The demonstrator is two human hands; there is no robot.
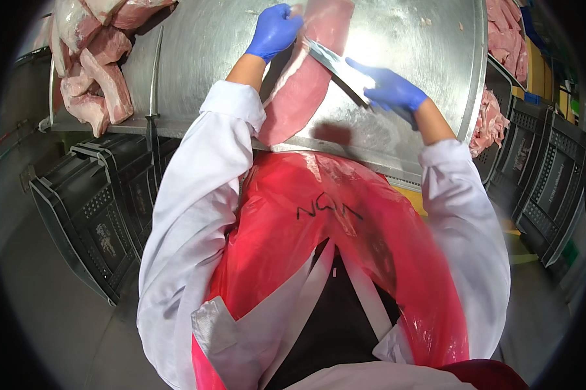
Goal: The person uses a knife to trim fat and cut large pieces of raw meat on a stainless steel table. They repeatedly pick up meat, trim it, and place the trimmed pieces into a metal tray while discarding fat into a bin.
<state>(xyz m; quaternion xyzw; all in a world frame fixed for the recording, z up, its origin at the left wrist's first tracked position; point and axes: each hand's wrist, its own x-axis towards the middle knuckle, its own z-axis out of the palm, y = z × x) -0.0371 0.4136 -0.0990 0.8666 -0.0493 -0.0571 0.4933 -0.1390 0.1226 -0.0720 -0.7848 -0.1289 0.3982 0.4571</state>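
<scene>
A long, pale pink piece of meat (303,97) lies lengthwise on the steel work surface (195,58), with a white strip along its left side. My left hand (273,31), in a blue glove, is closed on the upper left edge of the meat. My right hand (397,91), also gloved, grips a knife (332,60) by its handle, mostly hidden in the fingers. The blade points up and left, its tip at the meat beside the white strip, just below my left hand.
Several meat pieces (107,78) lie at the surface's left end, beside a long thin metal rod (154,78). More meat (504,36) is piled at the right, some in a dark container (498,81). Dark plastic crates stand below left (78,227) and right (546,188).
</scene>
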